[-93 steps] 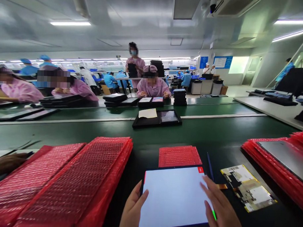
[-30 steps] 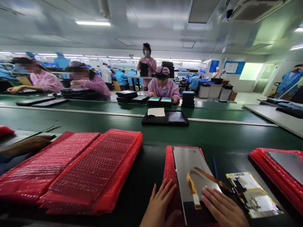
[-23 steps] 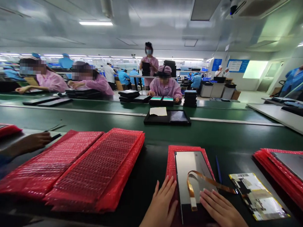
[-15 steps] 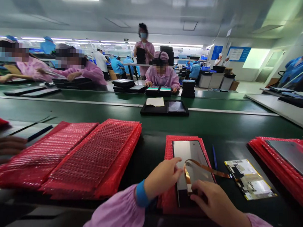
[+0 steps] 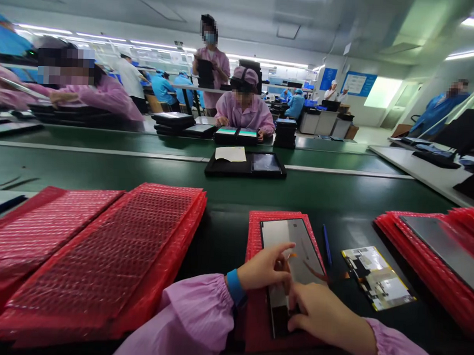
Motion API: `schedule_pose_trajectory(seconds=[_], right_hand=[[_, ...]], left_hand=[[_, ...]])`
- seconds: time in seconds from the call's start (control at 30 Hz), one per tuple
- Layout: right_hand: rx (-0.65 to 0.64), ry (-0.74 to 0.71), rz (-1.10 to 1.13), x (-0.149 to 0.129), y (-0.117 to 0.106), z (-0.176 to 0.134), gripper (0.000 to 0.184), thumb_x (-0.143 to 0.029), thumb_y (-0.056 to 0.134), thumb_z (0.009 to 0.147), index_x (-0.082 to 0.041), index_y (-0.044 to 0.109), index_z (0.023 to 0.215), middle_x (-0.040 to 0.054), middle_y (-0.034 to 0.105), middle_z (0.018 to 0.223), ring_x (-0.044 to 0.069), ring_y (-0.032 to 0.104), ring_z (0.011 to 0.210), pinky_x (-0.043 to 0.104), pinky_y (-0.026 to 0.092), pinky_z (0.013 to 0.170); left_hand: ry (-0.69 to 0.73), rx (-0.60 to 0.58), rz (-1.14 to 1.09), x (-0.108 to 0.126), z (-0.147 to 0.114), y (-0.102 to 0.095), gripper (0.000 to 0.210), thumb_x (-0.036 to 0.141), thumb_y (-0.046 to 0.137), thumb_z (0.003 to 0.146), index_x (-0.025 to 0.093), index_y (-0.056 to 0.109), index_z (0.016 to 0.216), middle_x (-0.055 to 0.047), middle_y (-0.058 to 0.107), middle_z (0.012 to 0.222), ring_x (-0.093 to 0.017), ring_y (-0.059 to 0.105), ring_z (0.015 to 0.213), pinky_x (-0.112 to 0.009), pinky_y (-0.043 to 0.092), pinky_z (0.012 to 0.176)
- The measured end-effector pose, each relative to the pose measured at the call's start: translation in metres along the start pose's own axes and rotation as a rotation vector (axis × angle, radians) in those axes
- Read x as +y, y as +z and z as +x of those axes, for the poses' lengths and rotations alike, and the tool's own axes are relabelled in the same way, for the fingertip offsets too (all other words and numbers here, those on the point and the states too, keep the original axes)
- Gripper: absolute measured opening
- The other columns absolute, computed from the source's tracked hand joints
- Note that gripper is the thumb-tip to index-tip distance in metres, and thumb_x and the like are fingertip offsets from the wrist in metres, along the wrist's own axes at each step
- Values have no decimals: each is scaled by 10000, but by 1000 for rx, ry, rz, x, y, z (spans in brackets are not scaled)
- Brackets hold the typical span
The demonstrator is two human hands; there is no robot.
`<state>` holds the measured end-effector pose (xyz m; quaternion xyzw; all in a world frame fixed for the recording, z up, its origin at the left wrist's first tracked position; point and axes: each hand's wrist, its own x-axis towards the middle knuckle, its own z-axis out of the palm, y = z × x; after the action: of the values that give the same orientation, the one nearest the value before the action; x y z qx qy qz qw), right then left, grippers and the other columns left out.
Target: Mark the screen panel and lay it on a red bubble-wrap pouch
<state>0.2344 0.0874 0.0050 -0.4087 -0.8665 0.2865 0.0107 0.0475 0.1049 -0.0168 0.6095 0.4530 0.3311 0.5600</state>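
Left hand grip pinching ribbon cable on panel, right hand fingers curled, pressing panel

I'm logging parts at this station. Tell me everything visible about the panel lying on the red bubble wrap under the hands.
The panel is a thin rectangle, its grey, matte face up and a dark band at its near end. It lies flat on a red bubble-wrap sheet on the dark bench, long side running away from the person. An orange-brown ribbon cable curls off it toward the circuit board. The left hand and right hand both rest on it.
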Motion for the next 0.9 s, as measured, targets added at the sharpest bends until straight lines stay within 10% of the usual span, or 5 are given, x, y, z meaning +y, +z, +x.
schedule_pose_trajectory(seconds=[0.17,0.3,0.5,0.67,0.9], right_hand=[[90,-64,50,13,-8,-1,223,-160,869,684,-221,685,794,-65,659,617,166,618,575,238,325,523],[489,41,88,62,-41,25,235,-354,492,984,-176,605,1088,4,617,725,204,596,667,293,408,619],[768,129,210,119,-52,66,273,-360,614,867,-164,643,1055,5,571,723,202,545,653,370,443,703],[1029,-26,577,89,-52,23,284,-357,420,911,-199,581,1084,26,568,766,192,528,647,305,420,587],[743,-146,901,26,16,-8,402,-549,506,961,-224,496,726,-81,395,412,91,305,315,201,242,357]], left_hand=[[8,-2,-21,-9,6,-1,800,165,718,667,182,450,1421,28,633,772,-117,597,595,-225,478,550],[5,32,-27,-10,7,0,736,193,678,701,149,474,1407,6,634,802,-114,599,549,-233,475,504],[51,236,28,-2,8,-3,617,200,591,763,113,522,1370,-6,643,786,-113,588,598,-227,470,531],[83,393,130,2,10,-11,424,147,592,801,121,634,1222,-3,677,770,-120,603,639,-260,483,627],[58,405,239,1,13,-15,228,130,653,842,140,669,1069,-13,714,869,-144,653,716,-337,539,730]])
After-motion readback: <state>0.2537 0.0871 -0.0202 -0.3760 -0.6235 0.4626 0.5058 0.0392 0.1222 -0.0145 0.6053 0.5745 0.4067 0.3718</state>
